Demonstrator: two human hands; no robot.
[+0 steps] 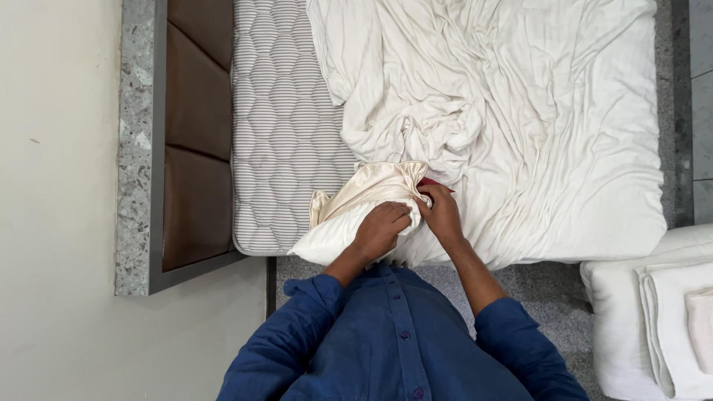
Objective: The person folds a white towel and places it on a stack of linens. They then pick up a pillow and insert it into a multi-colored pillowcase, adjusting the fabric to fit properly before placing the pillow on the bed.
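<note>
A white pillow [330, 234] lies at the near edge of the mattress, partly inside a cream satin pillowcase [375, 186]. My left hand [380, 229] presses on the pillow where the case's open edge ends. My right hand [440, 212] grips the pillowcase's edge beside it. A small dark red bit [431, 181] shows just above my right hand; I cannot tell what it is.
A rumpled white sheet [535, 126] covers most of the quilted striped mattress [278, 126]. A brown padded headboard [197, 126] in a grey stone frame lies to the left, next to the wall. Folded white towels [668, 327] sit on a white surface at right.
</note>
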